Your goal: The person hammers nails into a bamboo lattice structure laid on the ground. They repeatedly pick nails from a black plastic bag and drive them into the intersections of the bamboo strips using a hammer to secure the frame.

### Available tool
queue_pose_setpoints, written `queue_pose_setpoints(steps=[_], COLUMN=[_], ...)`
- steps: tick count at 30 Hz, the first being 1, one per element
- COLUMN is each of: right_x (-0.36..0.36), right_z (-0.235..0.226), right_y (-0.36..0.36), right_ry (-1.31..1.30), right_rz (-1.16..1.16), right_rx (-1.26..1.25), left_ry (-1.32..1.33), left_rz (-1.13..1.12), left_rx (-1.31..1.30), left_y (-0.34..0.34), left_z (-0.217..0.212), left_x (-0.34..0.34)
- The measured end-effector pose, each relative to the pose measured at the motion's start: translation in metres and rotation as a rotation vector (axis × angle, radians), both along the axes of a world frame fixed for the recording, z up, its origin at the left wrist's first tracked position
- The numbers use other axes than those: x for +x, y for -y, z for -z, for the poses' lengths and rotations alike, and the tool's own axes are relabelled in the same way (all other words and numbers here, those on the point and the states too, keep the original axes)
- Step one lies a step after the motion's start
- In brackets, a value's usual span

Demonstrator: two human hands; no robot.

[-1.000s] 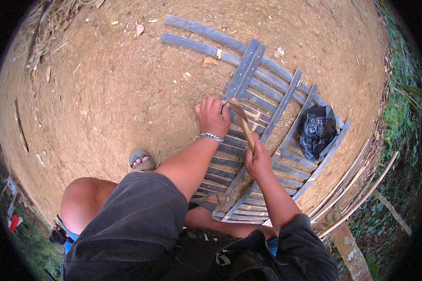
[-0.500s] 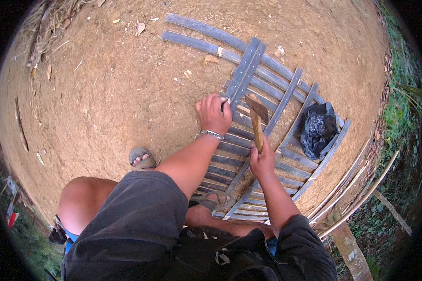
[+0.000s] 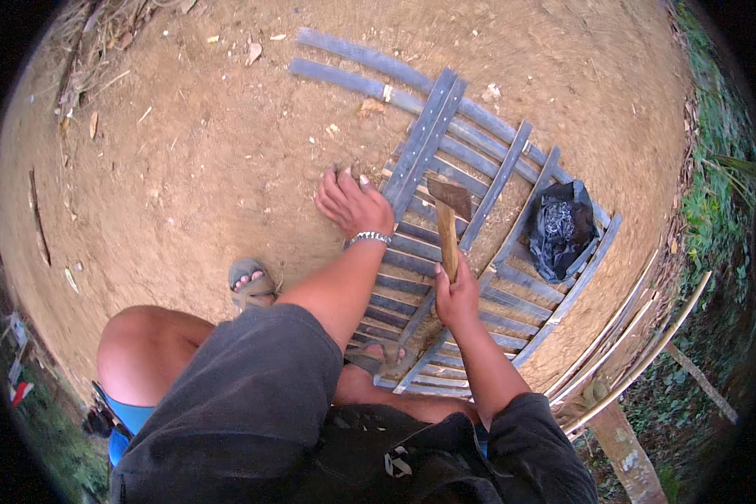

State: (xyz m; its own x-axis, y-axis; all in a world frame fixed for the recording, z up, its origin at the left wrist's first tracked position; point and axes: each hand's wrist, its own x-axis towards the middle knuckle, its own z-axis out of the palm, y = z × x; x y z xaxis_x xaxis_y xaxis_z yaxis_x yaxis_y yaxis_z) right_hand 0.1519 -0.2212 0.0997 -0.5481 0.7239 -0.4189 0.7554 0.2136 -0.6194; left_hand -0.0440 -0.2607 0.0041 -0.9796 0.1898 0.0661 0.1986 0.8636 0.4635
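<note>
A lattice frame of dark, bluish-grey slats [image 3: 502, 178] lies on the dirt ground, with nail heads showing along its paired crosspieces [image 3: 428, 130]. Beside the near end of that pair is my left hand [image 3: 354, 204], palm down, its fingers apart and nothing seen in them. My right hand [image 3: 458, 294] grips the wooden handle of a hatchet [image 3: 449, 199], holding it over the middle of the lattice. Its rusty metal head points away from me. On the lattice's right side rests a crumpled black plastic bag [image 3: 563, 231], open, with small shiny pieces inside.
My sandalled feet [image 3: 250, 279] are near the lattice, one of them by its near slats. Long split poles [image 3: 638, 353] and a wooden post [image 3: 626, 449] stand at the lower right. Green plants [image 3: 722, 210] border the right edge. Dry sticks [image 3: 80, 50] lie at the far left.
My left hand has let go of the near end of the paired crosspieces, moved left and spread its fingers. The hatchet, still in my right hand, has shifted slightly left and nearer to me.
</note>
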Motion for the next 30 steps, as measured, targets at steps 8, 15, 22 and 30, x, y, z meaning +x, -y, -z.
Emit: queue_pose_setpoints(steps=[8, 15, 22, 30], right_x=[-0.010, -0.014, -0.020, -0.028], right_z=[0.002, 0.017, 0.002, -0.022], right_y=[-0.016, -0.020, -0.026, -0.019], right_ry=[-0.101, -0.106, -0.127, -0.262], right_rz=[-0.198, -0.153, -0.207, -0.115], right_rx=[0.085, 0.084, 0.129, 0.107], left_ry=[0.000, 0.058, 0.041, 0.003], left_rz=[0.062, 0.072, 0.059, 0.059], left_rx=[-0.095, -0.108, -0.094, -0.056], left_y=[-0.001, -0.005, -0.004, 0.000], left_z=[-0.004, -0.006, -0.007, 0.001], left_x=[-0.002, 0.001, -0.001, -0.001])
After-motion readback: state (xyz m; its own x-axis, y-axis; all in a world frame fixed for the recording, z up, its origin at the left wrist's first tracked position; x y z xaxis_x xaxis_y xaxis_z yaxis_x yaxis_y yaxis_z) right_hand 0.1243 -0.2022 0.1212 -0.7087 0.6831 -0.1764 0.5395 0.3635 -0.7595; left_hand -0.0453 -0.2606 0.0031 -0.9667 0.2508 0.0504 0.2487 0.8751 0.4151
